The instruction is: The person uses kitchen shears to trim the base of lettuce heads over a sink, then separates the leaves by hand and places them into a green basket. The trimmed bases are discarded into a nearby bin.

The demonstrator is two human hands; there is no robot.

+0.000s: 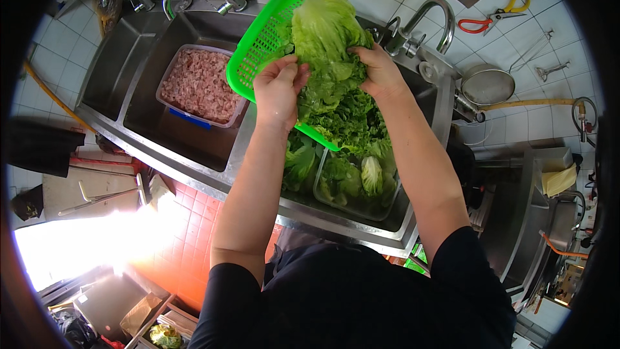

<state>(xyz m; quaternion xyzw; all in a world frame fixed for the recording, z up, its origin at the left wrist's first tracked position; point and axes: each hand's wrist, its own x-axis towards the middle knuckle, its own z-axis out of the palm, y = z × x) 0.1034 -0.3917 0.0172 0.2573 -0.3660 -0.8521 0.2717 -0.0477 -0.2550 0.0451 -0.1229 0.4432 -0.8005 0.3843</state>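
Observation:
My right hand (378, 70) grips the right edge of a bunch of wet green lettuce leaves (329, 34), held up over a bright green plastic basket (247, 53). At the bunch's lower left edge, my left hand (278, 85) has its fingers curled on the leaves; part of its grip is hidden. More frilly lettuce (361, 123) lies below the bunch. The tilted basket rests across the right-hand sink basin. Under it, a clear plastic tub (356, 208) sits in the basin, with a pale lettuce heart (371, 176) and loose leaves in it.
In the neighbouring basin (193, 140) stands a plastic tub of pink minced meat (198, 85). Curved steel faucets (438, 7) rise behind the basins. Scissors (494, 17) and a strainer (488, 85) hang on the tiled wall. Steel equipment (523, 213) stands to the right.

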